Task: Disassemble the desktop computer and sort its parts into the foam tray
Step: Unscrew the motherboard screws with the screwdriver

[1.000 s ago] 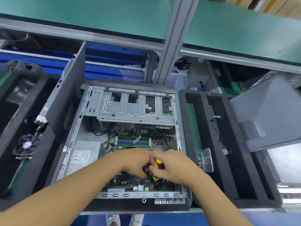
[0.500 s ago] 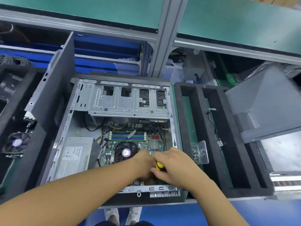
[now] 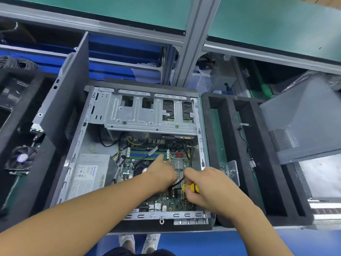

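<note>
our left hand (image 3: 162,174) has drawn off the screwdriver (image 3: 191,188), forefinger out toward the memory sticks (image 3: 145,153); what it holds we cannot tell. our right hand (image 3: 208,187) still grips it over the open computer (image 3: 151,115), foam tray (image 3: 228,137) just beside. likely that screw is done.

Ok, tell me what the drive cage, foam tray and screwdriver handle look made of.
The drive cage: bare sheet metal, likely steel; dull silver, stamped ribs. The foam tray: black foam, matte, cut slots. The screwdriver handle: probably plastic, glossy yellow and black.
</note>
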